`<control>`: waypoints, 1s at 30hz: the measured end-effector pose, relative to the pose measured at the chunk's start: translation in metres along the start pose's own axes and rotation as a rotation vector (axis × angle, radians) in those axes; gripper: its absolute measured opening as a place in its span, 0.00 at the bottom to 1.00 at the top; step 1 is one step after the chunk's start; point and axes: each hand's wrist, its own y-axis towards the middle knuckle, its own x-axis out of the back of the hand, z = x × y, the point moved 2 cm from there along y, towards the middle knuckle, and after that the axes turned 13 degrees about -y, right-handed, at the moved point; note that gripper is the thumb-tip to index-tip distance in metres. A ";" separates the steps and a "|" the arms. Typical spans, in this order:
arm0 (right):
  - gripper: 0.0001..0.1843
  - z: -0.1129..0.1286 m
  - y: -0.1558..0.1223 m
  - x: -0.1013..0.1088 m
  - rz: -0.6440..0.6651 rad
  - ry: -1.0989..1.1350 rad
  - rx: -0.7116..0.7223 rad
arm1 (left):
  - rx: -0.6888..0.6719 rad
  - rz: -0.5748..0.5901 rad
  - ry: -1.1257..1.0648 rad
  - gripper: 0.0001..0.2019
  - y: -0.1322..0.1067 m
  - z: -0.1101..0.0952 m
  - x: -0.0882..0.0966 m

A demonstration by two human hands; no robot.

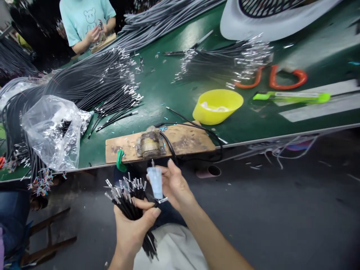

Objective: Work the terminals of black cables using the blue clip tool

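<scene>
My left hand (135, 227) is closed round a bundle of short black cables (131, 206) with silvery stripped ends pointing up. One cable end (161, 200) sticks out from the bundle to the right, by the lower end of a pale blue tapered piece (156, 183). A thin metal shaft tops this piece, in line with the small motor (150, 144) above. My right hand (174, 183) is beside the blue piece, thumb raised. Its other fingers are partly hidden behind the piece, so I cannot tell whether they grip it.
The motor sits on a wooden board (185, 140) at the green table's (157, 82) edge, by a green clamp (120, 161). A yellow cup (218, 107), orange-handled scissors (288, 77), a fan (253, 28) and black cable bundles (92, 82) lie beyond. A co-worker (87, 22) works at far left.
</scene>
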 end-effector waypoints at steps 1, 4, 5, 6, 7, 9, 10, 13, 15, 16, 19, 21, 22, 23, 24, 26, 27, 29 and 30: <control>0.30 -0.002 0.000 0.004 -0.025 0.016 -0.008 | 0.010 0.006 -0.003 0.04 -0.001 0.001 0.002; 0.28 -0.011 -0.007 0.020 -0.122 -0.011 0.019 | 0.053 0.027 -0.009 0.07 0.000 0.007 0.009; 0.27 -0.015 -0.010 0.024 -0.127 -0.059 0.050 | 0.085 0.043 -0.006 0.08 0.002 0.009 0.013; 0.26 -0.018 -0.015 0.028 -0.113 -0.119 0.089 | 0.137 0.068 -0.003 0.10 0.005 0.012 0.016; 0.26 -0.020 -0.020 0.031 -0.076 -0.182 0.142 | 0.192 0.093 -0.007 0.12 0.007 0.016 0.019; 0.25 -0.023 -0.030 0.032 0.064 -0.303 0.271 | 0.413 0.202 -0.047 0.14 0.007 0.025 0.022; 0.24 -0.023 -0.034 0.030 0.140 -0.357 0.345 | 0.412 0.179 -0.113 0.15 0.006 0.027 0.023; 0.14 -0.018 -0.045 0.025 0.193 -0.509 0.593 | 0.403 0.165 -0.168 0.18 -0.002 0.032 0.022; 0.07 -0.013 -0.049 0.024 0.086 -0.574 0.708 | 0.374 0.170 -0.183 0.20 -0.008 0.031 0.020; 0.07 -0.012 -0.050 0.023 0.055 -0.582 0.722 | 0.359 0.172 -0.189 0.20 -0.010 0.030 0.019; 0.11 -0.018 -0.047 0.021 0.180 -0.459 0.539 | 0.337 0.182 -0.189 0.19 -0.011 0.026 0.017; 0.15 -0.027 -0.042 0.019 0.301 -0.308 0.341 | 0.337 0.191 -0.195 0.20 -0.010 0.025 0.016; 0.17 -0.031 -0.039 0.020 0.321 -0.248 0.260 | 0.342 0.194 -0.200 0.20 -0.010 0.025 0.016; 0.17 -0.034 -0.037 0.020 0.308 -0.209 0.204 | 0.350 0.195 -0.206 0.20 -0.010 0.025 0.016; 0.17 -0.036 -0.034 0.022 0.265 -0.195 0.178 | 0.360 0.193 -0.212 0.20 -0.010 0.025 0.016; 0.16 -0.034 -0.032 0.025 0.161 -0.224 0.202 | 0.377 0.184 -0.219 0.21 -0.009 0.025 0.016; 0.15 -0.031 -0.032 0.026 0.138 -0.258 0.246 | 0.381 0.177 -0.220 0.21 -0.009 0.025 0.017; 0.14 -0.023 -0.036 0.024 0.156 -0.359 0.359 | 0.381 0.161 -0.218 0.21 -0.009 0.025 0.017; 0.12 -0.021 -0.039 0.023 0.171 -0.408 0.409 | 0.378 0.155 -0.214 0.21 -0.009 0.025 0.018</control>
